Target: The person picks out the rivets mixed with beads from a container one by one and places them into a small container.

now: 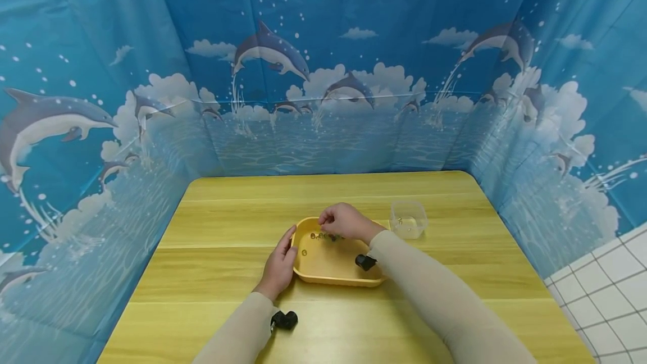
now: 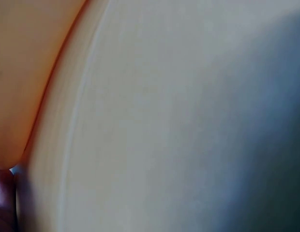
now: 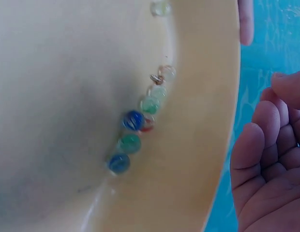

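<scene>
A yellow plastic tray lies on the table. My left hand holds its left rim, thumb by the edge and fingers along the outer wall. Over the tray's far side hovers my right hand, thumb close to the forefinger; whether something is pinched there is hidden. Glass marbles, blue, green and clear, form a line along the tray's far wall in the right wrist view. A small metallic-looking bit lies among them. One marble sits apart at the tray's left.
A clear plastic container with a few small marbles inside stands behind and right of the tray. The wood-patterned table is bordered by a blue dolphin curtain. White tiles show at the right.
</scene>
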Tool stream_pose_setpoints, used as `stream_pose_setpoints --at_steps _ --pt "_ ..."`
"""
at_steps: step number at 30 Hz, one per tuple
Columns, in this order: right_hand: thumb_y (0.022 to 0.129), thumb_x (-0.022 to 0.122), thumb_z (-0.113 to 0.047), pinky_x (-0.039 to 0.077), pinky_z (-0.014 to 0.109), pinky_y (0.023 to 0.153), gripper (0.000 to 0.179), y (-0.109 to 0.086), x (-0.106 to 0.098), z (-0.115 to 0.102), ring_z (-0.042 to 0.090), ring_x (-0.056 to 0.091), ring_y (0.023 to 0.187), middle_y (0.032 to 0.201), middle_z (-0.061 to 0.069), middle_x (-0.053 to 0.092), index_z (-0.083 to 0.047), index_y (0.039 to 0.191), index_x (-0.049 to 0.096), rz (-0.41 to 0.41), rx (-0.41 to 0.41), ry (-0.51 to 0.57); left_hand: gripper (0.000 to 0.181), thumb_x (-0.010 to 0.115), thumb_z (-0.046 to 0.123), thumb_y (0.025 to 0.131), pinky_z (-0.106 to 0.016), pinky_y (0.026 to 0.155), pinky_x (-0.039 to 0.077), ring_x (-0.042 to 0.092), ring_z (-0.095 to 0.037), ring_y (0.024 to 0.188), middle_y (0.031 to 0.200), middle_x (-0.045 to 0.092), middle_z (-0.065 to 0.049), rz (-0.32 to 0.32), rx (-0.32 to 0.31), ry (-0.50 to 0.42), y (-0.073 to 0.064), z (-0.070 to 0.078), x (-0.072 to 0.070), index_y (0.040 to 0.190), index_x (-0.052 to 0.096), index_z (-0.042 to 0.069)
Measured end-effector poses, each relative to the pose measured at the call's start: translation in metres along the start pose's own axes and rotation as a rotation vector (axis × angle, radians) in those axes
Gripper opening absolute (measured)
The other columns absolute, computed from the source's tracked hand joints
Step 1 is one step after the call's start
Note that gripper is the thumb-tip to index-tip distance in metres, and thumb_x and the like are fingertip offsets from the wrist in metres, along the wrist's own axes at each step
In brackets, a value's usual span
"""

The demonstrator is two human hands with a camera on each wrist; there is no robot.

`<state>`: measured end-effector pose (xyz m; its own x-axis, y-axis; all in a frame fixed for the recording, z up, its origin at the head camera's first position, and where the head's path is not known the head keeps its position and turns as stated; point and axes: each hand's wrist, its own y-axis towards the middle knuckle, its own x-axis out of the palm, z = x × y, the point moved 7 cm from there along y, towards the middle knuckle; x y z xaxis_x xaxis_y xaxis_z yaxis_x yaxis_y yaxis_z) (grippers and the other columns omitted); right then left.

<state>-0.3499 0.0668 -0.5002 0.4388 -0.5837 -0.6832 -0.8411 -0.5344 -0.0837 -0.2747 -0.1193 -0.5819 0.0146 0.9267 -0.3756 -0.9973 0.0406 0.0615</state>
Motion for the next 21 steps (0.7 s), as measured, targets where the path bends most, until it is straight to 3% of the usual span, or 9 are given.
stream_pose_setpoints --at_steps 11,21 --pt "0.100 0.071 -0.015 0.060 0.037 0.089 0.020 -0.010 -0.026 0.001 0.012 0.069 0.092 0.101 -0.001 0.076 -0.004 0.116 0.077 0.054 -0.023 0.001 0.053 0.044 0.023 0.112 -0.055 0.128 0.030 0.036 -0.035 0.156 0.170 0.038 -0.008 -0.002 -0.003 -0.009 0.001 -0.001 0.000 0.165 0.038 0.028" --pt "0.100 0.072 -0.016 0.058 0.032 0.080 0.015 -0.018 -0.049 0.010 0.016 0.066 0.087 0.100 0.002 0.075 -0.011 0.113 0.077 0.086 0.037 0.040 0.053 0.044 0.022 0.113 -0.052 0.128 0.029 0.036 -0.033 0.157 0.170 0.038 -0.006 0.005 -0.006 0.007 0.001 -0.001 0.000 0.164 0.038 0.035"
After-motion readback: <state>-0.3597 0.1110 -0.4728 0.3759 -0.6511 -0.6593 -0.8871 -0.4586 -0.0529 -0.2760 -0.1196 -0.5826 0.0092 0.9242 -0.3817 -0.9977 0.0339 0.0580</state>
